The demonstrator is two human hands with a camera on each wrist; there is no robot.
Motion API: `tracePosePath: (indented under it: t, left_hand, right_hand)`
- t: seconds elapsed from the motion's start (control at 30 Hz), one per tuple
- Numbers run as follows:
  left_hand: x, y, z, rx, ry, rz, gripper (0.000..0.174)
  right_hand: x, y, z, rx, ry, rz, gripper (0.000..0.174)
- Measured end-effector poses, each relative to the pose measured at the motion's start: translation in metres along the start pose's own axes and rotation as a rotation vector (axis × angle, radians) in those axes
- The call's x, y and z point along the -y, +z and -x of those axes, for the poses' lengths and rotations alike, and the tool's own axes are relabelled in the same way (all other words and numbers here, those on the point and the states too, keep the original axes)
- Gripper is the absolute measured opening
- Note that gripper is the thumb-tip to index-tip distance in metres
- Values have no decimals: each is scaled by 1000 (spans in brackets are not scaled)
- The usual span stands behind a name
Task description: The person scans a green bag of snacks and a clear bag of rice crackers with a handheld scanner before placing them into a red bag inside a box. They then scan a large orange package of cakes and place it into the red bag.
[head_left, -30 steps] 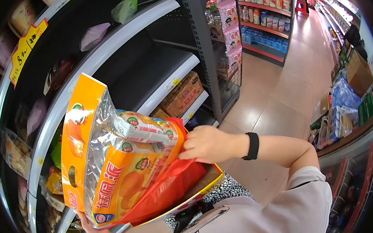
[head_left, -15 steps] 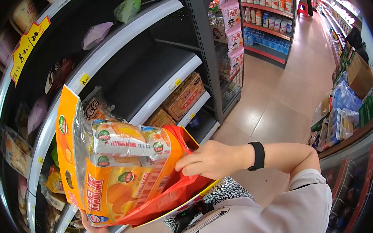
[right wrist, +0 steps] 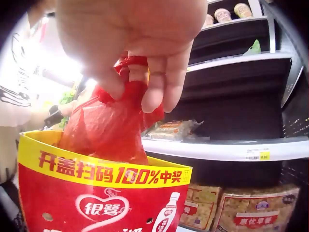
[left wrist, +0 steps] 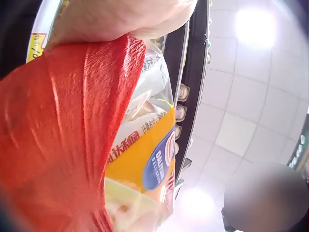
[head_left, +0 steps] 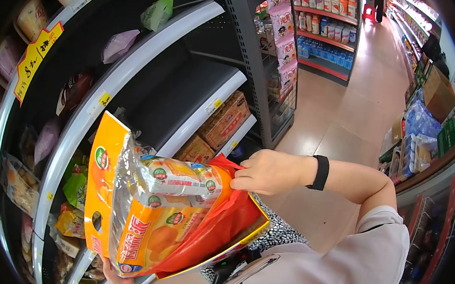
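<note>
A red plastic bag (head_left: 200,230) is bunched at the opening of a yellow-rimmed red carton (right wrist: 111,188). My right hand (head_left: 270,172) pinches the bag's upper edge; in the right wrist view its fingers curl round the gathered plastic. Against the bag leans a large orange and clear snack pack (head_left: 158,227) with a cut-out handle, wrapped pastries showing through its film. Low at the pack's bottom corner, my left hand (head_left: 120,281) grips the edge of bag and pack together. In the left wrist view, that hand (left wrist: 120,19) lies over the red plastic, most fingers hidden.
Shelves (head_left: 139,46) curve along my left with a few packets on them. Boxed goods (head_left: 222,121) sit on a lower shelf ahead. An aisle floor (head_left: 334,128) runs ahead to the right, past a drinks rack (head_left: 325,30) and stacked cartons (head_left: 439,91).
The snack pack swung left, then came back right, its header now leaning nearer the bag. My right hand rose slightly, drawing the red plastic's edge up with it.
</note>
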State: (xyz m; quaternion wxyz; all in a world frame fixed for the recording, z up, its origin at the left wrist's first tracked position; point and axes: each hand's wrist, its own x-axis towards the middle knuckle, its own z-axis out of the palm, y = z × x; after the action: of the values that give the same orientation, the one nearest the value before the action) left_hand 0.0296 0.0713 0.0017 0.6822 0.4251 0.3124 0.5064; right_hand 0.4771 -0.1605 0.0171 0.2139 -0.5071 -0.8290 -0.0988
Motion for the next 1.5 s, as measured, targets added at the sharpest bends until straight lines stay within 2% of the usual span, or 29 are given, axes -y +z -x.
tracePosePath:
  t: [0.1,0.33,0.4,0.5,0.57,0.63,0.7,0.77,0.8,0.83,1.03,1.1,1.17,1.23,1.27,1.3,1.4,1.43,1.5]
  left_hand:
    - [0,12,4,17,-27,-23,40]
    - [-3,22,5,-38,59,-109,39]
    - [-5,15,3,-29,133,-178,38]
    - [-9,24,7,-13,151,-202,38]
    - [-9,14,0,-57,137,-245,38]
    - [-6,12,-5,47,-6,-84,41]
    - [-6,17,-1,22,-28,-108,39]
    - [-3,22,9,121,-77,-92,37]
    - [4,30,10,19,7,-138,37]
    - [5,30,9,19,8,-135,37]
    - [10,11,-3,27,-109,-147,33]
    - [11,5,-5,28,-64,-173,35]
    - [3,34,11,23,-19,-198,34]
    - [-2,53,23,33,20,-171,33]
    - [-3,56,31,11,101,-164,33]
    - [-1,44,32,7,101,-164,33]
    - [9,-24,34,281,459,-475,34]
    - [12,-27,33,274,451,-478,34]
    - [18,-35,30,105,67,-6,35]
  right_hand:
    - [-4,-4,-1,-29,-47,71,15]
    - [1,-27,-14,-6,-112,81,13]
    - [2,-28,-15,18,-97,-7,11]
    - [-10,-21,-18,47,-63,41,13]
    - [-10,-21,-21,30,-116,26,15]
    - [-6,-22,-23,72,-107,-77,17]
    - [-7,-18,-25,99,-124,-81,18]
    - [-8,-11,-24,125,-138,-81,18]
    - [-8,-6,-22,149,-128,-55,18]
    - [-8,-1,-21,174,-117,-30,18]
    - [-20,19,-16,230,-127,27,15]
    - [-24,22,-14,232,-95,-4,14]
    - [-24,23,-12,103,-132,-12,13]
    - [-18,16,-13,108,-130,10,12]
    - [-12,11,-14,110,-128,34,12]
    - [-5,6,-14,111,-130,32,12]
    - [16,-3,-7,117,-217,-83,12]
    - [17,-3,-6,121,-219,-93,12]
    - [21,1,-2,108,-263,-83,12]
